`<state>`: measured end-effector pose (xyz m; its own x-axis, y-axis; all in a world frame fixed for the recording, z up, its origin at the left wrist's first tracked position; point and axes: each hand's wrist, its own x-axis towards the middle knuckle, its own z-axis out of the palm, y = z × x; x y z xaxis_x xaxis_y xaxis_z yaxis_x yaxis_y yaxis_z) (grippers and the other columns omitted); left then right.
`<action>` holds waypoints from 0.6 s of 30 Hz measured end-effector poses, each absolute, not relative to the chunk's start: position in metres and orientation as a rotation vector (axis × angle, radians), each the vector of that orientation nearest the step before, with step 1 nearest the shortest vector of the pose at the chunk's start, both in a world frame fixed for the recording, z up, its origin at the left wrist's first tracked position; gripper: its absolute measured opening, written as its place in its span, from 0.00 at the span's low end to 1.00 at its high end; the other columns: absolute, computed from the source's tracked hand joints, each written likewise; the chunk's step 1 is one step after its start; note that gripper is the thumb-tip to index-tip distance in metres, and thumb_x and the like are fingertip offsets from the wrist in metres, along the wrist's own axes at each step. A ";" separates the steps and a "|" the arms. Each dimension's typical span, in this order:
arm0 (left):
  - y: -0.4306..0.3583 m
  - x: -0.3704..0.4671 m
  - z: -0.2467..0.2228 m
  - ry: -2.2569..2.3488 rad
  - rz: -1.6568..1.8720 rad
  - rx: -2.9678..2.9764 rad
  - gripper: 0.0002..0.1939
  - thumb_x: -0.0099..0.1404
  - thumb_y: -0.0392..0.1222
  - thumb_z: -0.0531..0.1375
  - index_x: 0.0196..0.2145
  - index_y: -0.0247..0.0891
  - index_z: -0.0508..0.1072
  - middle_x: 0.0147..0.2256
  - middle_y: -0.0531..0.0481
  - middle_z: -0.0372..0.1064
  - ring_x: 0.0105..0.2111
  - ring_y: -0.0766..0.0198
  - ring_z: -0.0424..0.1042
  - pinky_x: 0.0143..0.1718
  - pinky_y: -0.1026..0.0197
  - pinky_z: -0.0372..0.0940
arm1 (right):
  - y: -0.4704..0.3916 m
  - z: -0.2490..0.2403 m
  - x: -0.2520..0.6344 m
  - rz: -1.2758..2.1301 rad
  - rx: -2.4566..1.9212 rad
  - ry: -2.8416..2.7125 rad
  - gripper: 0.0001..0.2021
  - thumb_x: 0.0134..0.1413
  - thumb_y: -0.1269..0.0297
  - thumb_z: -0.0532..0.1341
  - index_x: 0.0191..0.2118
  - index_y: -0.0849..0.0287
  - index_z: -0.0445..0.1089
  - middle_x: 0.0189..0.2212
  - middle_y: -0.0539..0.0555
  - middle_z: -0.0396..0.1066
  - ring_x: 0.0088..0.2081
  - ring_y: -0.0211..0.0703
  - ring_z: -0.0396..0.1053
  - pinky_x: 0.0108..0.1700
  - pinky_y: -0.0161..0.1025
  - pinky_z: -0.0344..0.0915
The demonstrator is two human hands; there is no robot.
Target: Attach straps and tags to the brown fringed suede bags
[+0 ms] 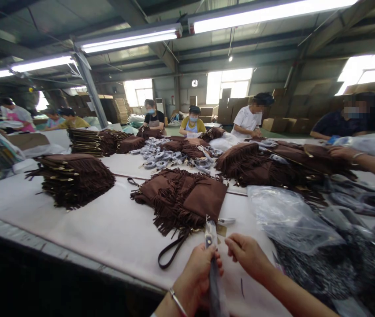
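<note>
userA: ok head cam, what are the hands up to?

userB: left hand [198,266] has its fingers wrapped round a plastic-sleeved dark strap [214,284], top end poking up past the thumb. right hand [247,253] is just beside it, fingers curled in, honestly can't tell if they're pinching anything.

userA: and the bag?

userB: nearest brown fringed bag [207,196] is lying on the table [108,233] just past the hands. stack of fringed bags [78,178] further left, clear plastic bags [286,211] off to the right.
</note>
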<state>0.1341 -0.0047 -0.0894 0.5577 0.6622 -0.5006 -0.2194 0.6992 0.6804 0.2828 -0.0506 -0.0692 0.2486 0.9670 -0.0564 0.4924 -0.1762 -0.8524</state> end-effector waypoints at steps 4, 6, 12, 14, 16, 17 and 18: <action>-0.006 0.132 -0.087 0.901 0.490 0.683 0.10 0.60 0.44 0.59 0.34 0.39 0.62 0.22 0.60 0.58 0.15 0.76 0.52 0.17 0.70 0.48 | -0.007 -0.072 0.293 0.821 -1.910 -1.233 0.20 0.56 0.55 0.56 0.18 0.60 0.68 0.15 0.50 0.67 0.16 0.35 0.58 0.22 0.33 0.54; -0.005 0.132 -0.087 0.898 0.465 0.700 0.09 0.61 0.45 0.58 0.34 0.39 0.62 0.22 0.60 0.57 0.15 0.76 0.49 0.16 0.71 0.46 | 0.011 -0.080 0.284 0.859 -1.926 -1.193 0.21 0.57 0.57 0.54 0.17 0.61 0.68 0.12 0.49 0.64 0.13 0.34 0.54 0.19 0.33 0.51; -0.001 0.130 -0.082 0.988 0.437 0.640 0.19 0.65 0.59 0.52 0.37 0.38 0.63 0.23 0.59 0.57 0.14 0.77 0.46 0.15 0.71 0.41 | 0.032 -0.095 0.274 0.652 -1.956 -1.182 0.16 0.52 0.62 0.57 0.16 0.59 0.65 0.14 0.49 0.64 0.20 0.37 0.60 0.25 0.34 0.53; 0.000 0.132 -0.079 1.027 0.445 0.648 0.22 0.65 0.62 0.51 0.37 0.38 0.64 0.23 0.58 0.58 0.13 0.77 0.47 0.15 0.71 0.41 | 0.030 -0.094 0.278 0.553 -1.947 -1.216 0.14 0.51 0.62 0.58 0.17 0.59 0.66 0.18 0.51 0.67 0.24 0.39 0.62 0.29 0.35 0.54; 0.000 0.135 -0.078 1.046 0.457 0.651 0.21 0.66 0.61 0.50 0.38 0.38 0.64 0.23 0.58 0.58 0.13 0.76 0.47 0.15 0.71 0.41 | 0.027 -0.094 0.280 0.497 -1.935 -1.237 0.14 0.52 0.60 0.58 0.19 0.58 0.67 0.20 0.52 0.69 0.26 0.40 0.63 0.31 0.35 0.55; -0.001 0.136 -0.078 1.048 0.456 0.647 0.20 0.67 0.59 0.49 0.38 0.38 0.64 0.23 0.58 0.58 0.13 0.76 0.47 0.15 0.71 0.41 | 0.027 -0.094 0.281 0.493 -1.929 -1.242 0.13 0.52 0.59 0.58 0.20 0.58 0.68 0.21 0.52 0.70 0.27 0.40 0.63 0.31 0.35 0.56; -0.001 0.137 -0.078 1.048 0.454 0.644 0.19 0.68 0.57 0.48 0.38 0.38 0.64 0.23 0.58 0.58 0.13 0.76 0.48 0.15 0.71 0.41 | 0.026 -0.096 0.280 0.505 -1.926 -1.242 0.14 0.52 0.59 0.58 0.20 0.58 0.68 0.20 0.51 0.70 0.26 0.40 0.64 0.31 0.35 0.56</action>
<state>0.1375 -0.0007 -0.0782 0.4364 0.6263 -0.6460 -0.0426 0.7316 0.6804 0.2803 0.0260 -0.0957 0.4449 0.8922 0.0779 0.5851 -0.2237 -0.7795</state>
